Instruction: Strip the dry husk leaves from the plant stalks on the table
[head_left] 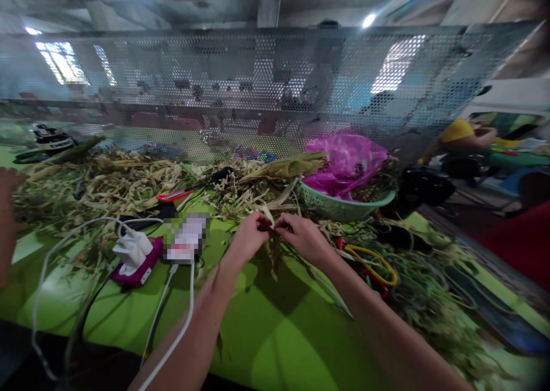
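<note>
My left hand (250, 235) and my right hand (302, 237) meet over the green table (279, 334), fingertips almost touching. Both are closed in a pinch on a dry, pale brown leaf strip (274, 260), which looks like plant husk. Part of it pokes up between the fingers, and a ragged end hangs below them. My fingers hide the exact spot of the grip. Just beyond lies a heap of dried plant strips (240, 199), with a long folded dry leaf (287, 168) on top.
A green basket (348, 208) holds a purple plastic bag (344, 162). Left of my arm are a phone (187, 239), a purple power strip (137, 271) and white cables. Yellow-handled scissors (378, 259) lie right among green stalks. A red cutter (174, 195) lies behind. Another person's arm (6, 225) reaches in left.
</note>
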Available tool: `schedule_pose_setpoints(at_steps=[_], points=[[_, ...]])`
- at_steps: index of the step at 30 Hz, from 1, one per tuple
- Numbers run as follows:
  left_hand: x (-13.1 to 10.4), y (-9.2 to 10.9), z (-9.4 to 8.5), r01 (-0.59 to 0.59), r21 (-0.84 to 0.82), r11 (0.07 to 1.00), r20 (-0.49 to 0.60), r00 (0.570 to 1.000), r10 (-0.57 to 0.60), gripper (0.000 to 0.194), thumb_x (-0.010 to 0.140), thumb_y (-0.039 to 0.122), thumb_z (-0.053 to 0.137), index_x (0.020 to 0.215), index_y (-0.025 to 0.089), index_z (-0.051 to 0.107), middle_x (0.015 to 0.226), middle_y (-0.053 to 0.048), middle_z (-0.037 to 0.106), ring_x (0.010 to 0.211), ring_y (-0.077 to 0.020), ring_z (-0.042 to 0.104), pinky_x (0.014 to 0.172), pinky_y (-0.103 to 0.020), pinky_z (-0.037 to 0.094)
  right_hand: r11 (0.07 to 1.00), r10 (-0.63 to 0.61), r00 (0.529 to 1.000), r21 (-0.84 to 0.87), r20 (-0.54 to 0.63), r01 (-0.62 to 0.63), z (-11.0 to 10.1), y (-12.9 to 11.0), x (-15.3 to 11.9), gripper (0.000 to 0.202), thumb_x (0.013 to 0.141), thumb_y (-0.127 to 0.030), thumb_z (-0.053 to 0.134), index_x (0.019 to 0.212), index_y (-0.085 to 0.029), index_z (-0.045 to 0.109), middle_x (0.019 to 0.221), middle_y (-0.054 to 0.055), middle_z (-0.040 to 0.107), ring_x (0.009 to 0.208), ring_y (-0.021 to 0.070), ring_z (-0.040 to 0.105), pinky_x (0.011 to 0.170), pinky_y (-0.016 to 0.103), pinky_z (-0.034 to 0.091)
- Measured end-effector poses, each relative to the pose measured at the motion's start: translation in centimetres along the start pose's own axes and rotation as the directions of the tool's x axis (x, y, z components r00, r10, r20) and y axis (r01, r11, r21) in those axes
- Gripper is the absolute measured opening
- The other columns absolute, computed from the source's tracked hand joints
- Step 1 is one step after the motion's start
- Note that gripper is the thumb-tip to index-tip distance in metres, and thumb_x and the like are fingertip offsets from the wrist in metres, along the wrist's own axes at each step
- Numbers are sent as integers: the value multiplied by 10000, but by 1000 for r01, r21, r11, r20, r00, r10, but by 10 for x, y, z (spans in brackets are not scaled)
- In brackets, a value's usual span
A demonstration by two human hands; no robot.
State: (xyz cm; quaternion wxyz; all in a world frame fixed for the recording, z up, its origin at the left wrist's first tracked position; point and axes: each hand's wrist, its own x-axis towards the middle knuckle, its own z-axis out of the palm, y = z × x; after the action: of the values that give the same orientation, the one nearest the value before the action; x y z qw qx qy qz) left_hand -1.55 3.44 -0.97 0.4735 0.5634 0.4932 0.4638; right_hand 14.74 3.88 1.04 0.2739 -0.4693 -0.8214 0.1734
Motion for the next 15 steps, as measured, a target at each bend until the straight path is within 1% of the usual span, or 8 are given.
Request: schedule_pose_setpoints(at_steps=[3, 8, 15], points=[[0, -4, 0, -12, 37, 999, 3, 1000, 12, 215, 615, 64, 676, 775, 162, 570, 711, -8, 638, 672, -141, 588, 649, -238, 417, 1000, 12, 1000, -17, -12, -13, 2, 3, 1, 119, 823, -186, 516, 816, -191, 635, 780, 19, 672, 718, 157, 589, 652, 247, 380], [2, -9, 0, -65, 117, 991, -1, 998, 65, 199, 618, 73, 657, 777, 167, 583, 746, -16, 649, 680, -139, 584, 669, -240, 416, 999, 34, 999, 2, -19, -34, 3, 4, 1, 106, 829, -188, 515, 824, -191, 621, 781, 17, 668, 728, 157, 587, 661, 248, 387], [4, -14, 1, -58, 97, 994, -8, 998, 59, 189, 618, 115, 683, 774, 169, 589, 757, -31, 662, 692, -151, 595, 678, -253, 425, 1000, 17, 1000, 1, -26, -17, 5, 0, 0, 82, 838, -200, 531, 834, -186, 612, 814, 31, 666, 762, 169, 596, 690, 261, 395]])
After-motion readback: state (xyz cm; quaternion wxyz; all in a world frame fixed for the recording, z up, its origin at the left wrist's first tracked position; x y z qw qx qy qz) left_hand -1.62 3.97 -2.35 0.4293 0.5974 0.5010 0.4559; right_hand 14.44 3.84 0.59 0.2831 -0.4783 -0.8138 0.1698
